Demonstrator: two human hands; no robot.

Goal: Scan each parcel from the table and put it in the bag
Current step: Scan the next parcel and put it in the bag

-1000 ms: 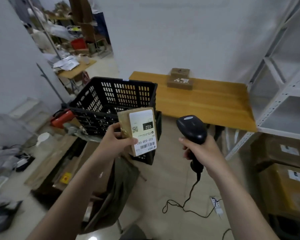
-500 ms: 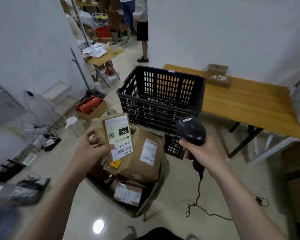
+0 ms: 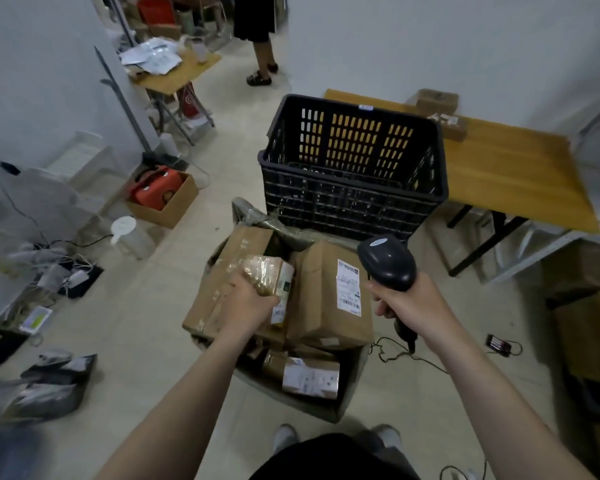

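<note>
My left hand (image 3: 253, 301) has its fingers (image 3: 245, 284) curled round a small parcel (image 3: 269, 271), held low over the open bag (image 3: 326, 408) of boxes just beneath. To the right, my right hand (image 3: 406, 303) grips the scanner (image 3: 387, 263). Beyond both sits a black crate (image 3: 354, 188). Further right, the worktop (image 3: 516, 174) carries two more parcels (image 3: 439, 103).
</note>
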